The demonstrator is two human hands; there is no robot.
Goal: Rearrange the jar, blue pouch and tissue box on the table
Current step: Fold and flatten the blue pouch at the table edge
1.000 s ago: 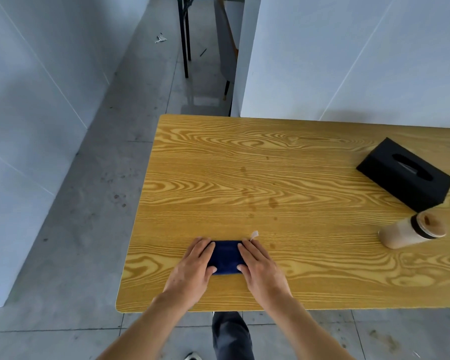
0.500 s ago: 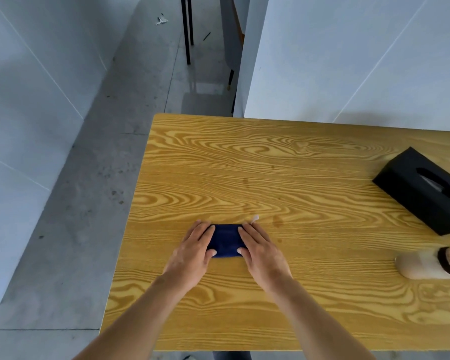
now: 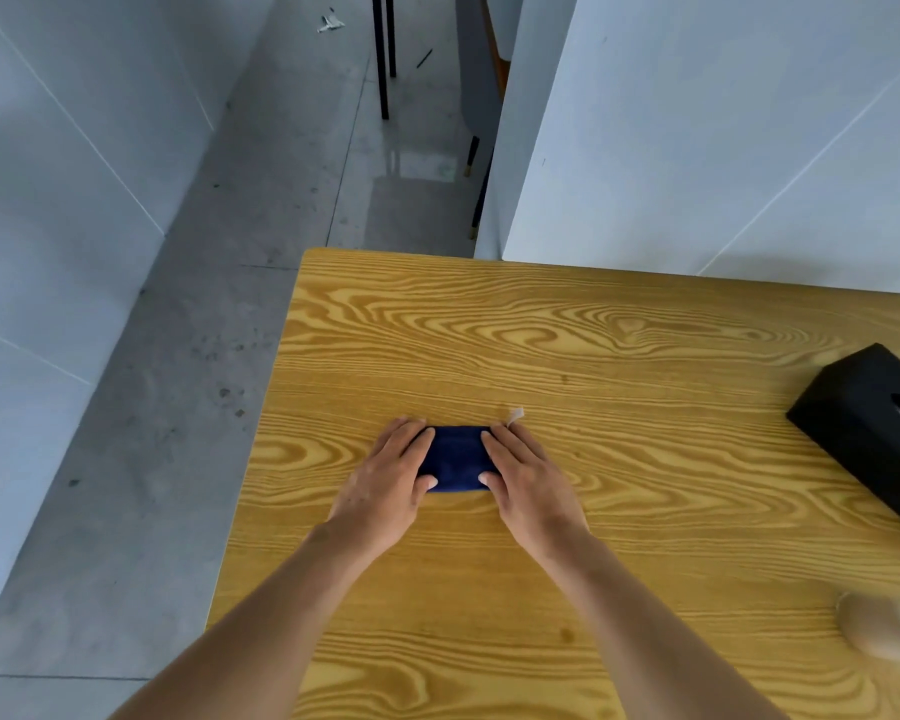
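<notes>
Small dark-blue fabric pouch (image 3: pixel 455 458) lies flat on yellow wood-grain bench (image 3: pixel 619 366), left-centre. Left hand (image 3: pixel 393 483) and right hand (image 3: pixel 526 483) flank it, fingers extended, gripping its ends. Black rectangular tissue box (image 3: pixel 868 423) at right edge

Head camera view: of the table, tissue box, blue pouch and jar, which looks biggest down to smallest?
1. Table.
2. Tissue box, though cut off at the edge.
3. Blue pouch, partly under both hands.
Jar: blurred and cropped, so unranked.
</notes>
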